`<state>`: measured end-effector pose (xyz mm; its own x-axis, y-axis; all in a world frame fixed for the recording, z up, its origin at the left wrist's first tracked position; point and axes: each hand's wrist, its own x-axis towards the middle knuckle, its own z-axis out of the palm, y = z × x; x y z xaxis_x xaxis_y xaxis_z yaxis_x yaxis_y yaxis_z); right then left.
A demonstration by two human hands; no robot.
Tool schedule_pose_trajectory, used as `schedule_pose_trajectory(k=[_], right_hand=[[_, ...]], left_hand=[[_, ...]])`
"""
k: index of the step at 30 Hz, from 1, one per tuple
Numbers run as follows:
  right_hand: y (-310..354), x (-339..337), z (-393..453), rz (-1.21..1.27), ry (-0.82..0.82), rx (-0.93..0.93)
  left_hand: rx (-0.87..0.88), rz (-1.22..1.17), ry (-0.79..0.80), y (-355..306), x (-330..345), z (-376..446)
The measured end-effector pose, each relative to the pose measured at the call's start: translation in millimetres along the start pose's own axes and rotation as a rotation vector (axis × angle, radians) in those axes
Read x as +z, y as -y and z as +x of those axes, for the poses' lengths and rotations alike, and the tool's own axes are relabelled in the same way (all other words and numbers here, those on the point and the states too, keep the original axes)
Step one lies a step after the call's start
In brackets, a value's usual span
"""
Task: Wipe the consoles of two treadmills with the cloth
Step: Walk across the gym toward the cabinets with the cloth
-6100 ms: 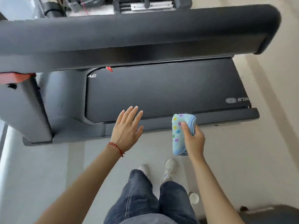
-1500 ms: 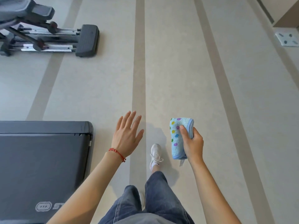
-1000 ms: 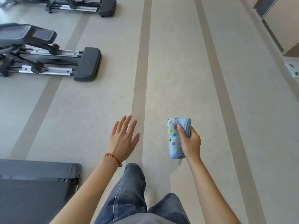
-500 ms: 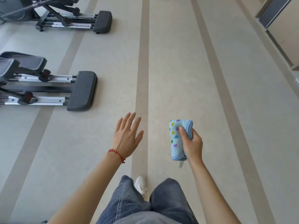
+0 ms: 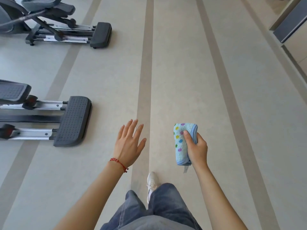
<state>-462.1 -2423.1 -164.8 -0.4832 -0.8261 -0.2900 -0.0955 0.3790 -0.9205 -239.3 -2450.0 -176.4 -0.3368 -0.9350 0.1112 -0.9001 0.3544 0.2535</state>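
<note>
While you are looking down at the floor (image 5: 182, 72), your right hand (image 5: 196, 149) is gripping the cloth (image 5: 181, 143), with the thumb pressing across its front and the fingers curling round the back. The cloth is light blue with coloured dots and a darker blue edge, rolled or folded into an upright bundle, and it is hanging in the air in front of you, well above the floor. A small tag is dangling from its lower end.

Your left hand (image 5: 128, 144) is holding nothing: it is stretching forward, back of the hand upward, with the fingers straight and slightly spread. A red bracelet (image 5: 118, 163) is sitting round that wrist.

Below your arms, your jeans (image 5: 159, 209) and one white shoe (image 5: 152, 181) are showing, the shoe resting on a darker stripe in the pale flooring.

To your left, two exercise machines are standing on the floor. The nearer machine (image 5: 71, 121) is showing its studded dark end plate and silver rails; the farther machine (image 5: 66, 34) is lying beyond it, near the top edge. No treadmill console is appearing in the head view.
</note>
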Motion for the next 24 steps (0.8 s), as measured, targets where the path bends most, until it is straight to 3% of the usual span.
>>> schedule_pose_trajectory(k=[14, 24], right_hand=[[121, 110, 270, 0.033, 0.002, -0.013], [205, 200, 449, 0.071, -0.040, 0.024]], left_hand=[[0.030, 0.004, -0.034, 90, 6, 313], [0.097, 0.038, 0.038, 170, 5, 536]])
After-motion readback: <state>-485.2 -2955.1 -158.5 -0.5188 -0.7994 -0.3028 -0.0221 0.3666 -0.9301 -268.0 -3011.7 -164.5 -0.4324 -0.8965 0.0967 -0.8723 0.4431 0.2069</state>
